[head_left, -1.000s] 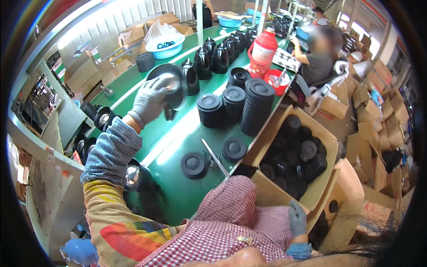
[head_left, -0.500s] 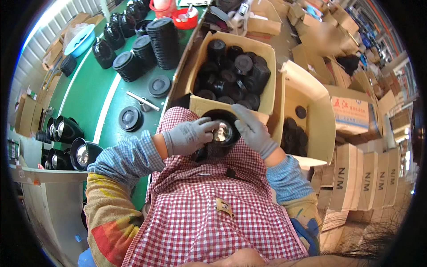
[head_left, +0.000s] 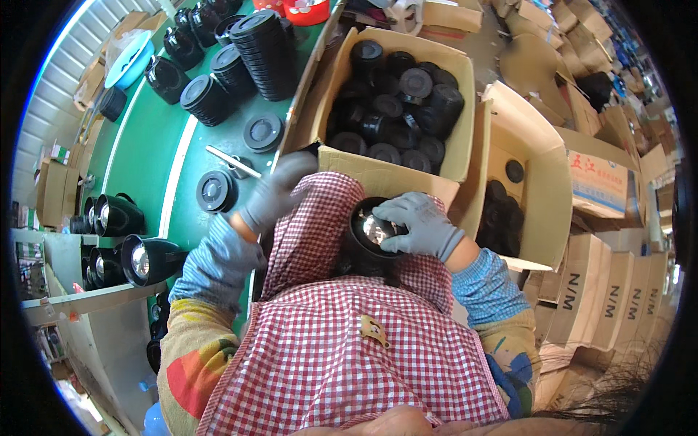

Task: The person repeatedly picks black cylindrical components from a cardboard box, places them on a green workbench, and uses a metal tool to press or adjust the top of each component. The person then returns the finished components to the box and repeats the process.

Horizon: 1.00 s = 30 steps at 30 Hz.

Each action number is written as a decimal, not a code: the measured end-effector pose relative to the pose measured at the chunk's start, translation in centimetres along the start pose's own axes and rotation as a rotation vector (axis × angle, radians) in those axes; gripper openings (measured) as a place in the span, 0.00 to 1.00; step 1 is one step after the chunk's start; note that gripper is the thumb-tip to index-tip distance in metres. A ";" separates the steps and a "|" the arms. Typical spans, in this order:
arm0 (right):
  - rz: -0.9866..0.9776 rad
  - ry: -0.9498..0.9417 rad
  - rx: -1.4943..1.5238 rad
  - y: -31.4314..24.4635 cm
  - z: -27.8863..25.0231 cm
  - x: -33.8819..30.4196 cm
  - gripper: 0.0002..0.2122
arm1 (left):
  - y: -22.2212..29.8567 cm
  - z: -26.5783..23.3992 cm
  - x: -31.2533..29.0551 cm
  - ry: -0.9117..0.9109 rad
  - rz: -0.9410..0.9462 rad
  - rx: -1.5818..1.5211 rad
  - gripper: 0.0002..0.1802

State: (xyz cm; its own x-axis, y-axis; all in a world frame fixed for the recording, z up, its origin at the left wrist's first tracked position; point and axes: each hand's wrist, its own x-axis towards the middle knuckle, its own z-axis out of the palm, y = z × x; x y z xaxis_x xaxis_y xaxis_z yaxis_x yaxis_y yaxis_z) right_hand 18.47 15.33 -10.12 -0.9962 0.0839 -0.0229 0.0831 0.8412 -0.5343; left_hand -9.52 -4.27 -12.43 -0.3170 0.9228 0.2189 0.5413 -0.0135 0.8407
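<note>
Beside the green counter (head_left: 140, 156), a black pot (head_left: 372, 234) is rested on the lap (head_left: 309, 229), best kept steady with light pressure. Its rim is touched by the right hand (head_left: 422, 225); whether it is clamped cannot be told. The left hand (head_left: 276, 195), blurred, fingers apart, is held near a metal rod (head_left: 231, 160).

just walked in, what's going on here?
A seated person in grey gloves has a black vessel with a shiny inside on the lap. The right hand has its fingers over the vessel's opening. The left hand, blurred, is apart from it, beside the green bench, near a slim metal rod. Stacks of black discs stand on the bench; an open carton of round black parts is in front.
</note>
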 end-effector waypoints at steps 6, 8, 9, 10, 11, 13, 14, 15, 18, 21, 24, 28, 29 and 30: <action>-0.013 -0.041 0.073 0.3 0.7 2.0 0.24 | -12.5 -9.6 4.0 0.234 -0.483 0.543 0.31; 0.011 -0.031 0.068 0.4 0.7 2.5 0.24 | -12.7 -8.7 5.5 0.042 -0.493 0.703 0.42; -0.009 -0.017 0.092 0.7 1.0 2.7 0.24 | -13.0 -7.9 6.2 -0.027 -0.460 0.862 0.44; -0.028 -0.001 0.116 1.1 1.3 3.0 0.25 | -13.1 -7.7 6.6 -0.089 -0.502 0.925 0.47; -0.039 0.011 0.135 1.5 1.2 3.1 0.25 | -13.0 -7.1 7.2 -0.154 -0.539 0.979 0.50; -0.136 0.136 0.228 2.0 0.5 3.1 0.22 | -13.3 -6.7 7.7 -0.243 -0.561 1.024 0.55; -0.107 0.280 0.253 1.5 -0.6 3.1 0.21 | -13.9 -6.9 7.3 -0.261 -0.546 1.055 0.54; -0.074 0.437 0.276 1.3 -1.4 3.0 0.20 | -14.5 -7.3 7.2 -0.280 -0.519 1.092 0.54; 0.082 0.625 0.323 3.2 -1.6 1.8 0.18 | -15.0 -8.9 6.8 -0.140 -0.248 0.986 0.36; 0.108 0.732 0.386 3.3 -1.8 1.9 0.21 | -6.2 -9.3 7.6 -0.139 -0.168 0.597 0.30; 0.098 0.743 0.778 1.9 -1.5 3.5 0.26 | -0.9 -5.4 6.0 -0.383 -0.100 -0.462 0.32; -0.018 0.362 1.224 1.9 -1.4 2.9 0.35 | 3.9 1.7 4.8 -0.506 -0.066 -0.734 0.36; 0.039 0.356 1.206 1.4 -1.2 1.9 0.35 | 4.1 2.9 4.8 -0.506 -0.097 -0.781 0.36; 0.041 0.375 1.242 1.3 -0.4 1.1 0.32 | 3.9 3.8 4.4 -0.528 -0.063 -0.808 0.36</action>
State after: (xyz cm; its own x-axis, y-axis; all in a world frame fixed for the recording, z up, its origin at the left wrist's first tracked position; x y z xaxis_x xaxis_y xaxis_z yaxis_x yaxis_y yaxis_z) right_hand 17.52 16.70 -10.46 -0.9089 0.4109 0.0707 -0.1671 -0.2036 -0.9647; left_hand -5.82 1.23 -10.05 0.1708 0.9823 0.0764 -0.2259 -0.0364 0.9735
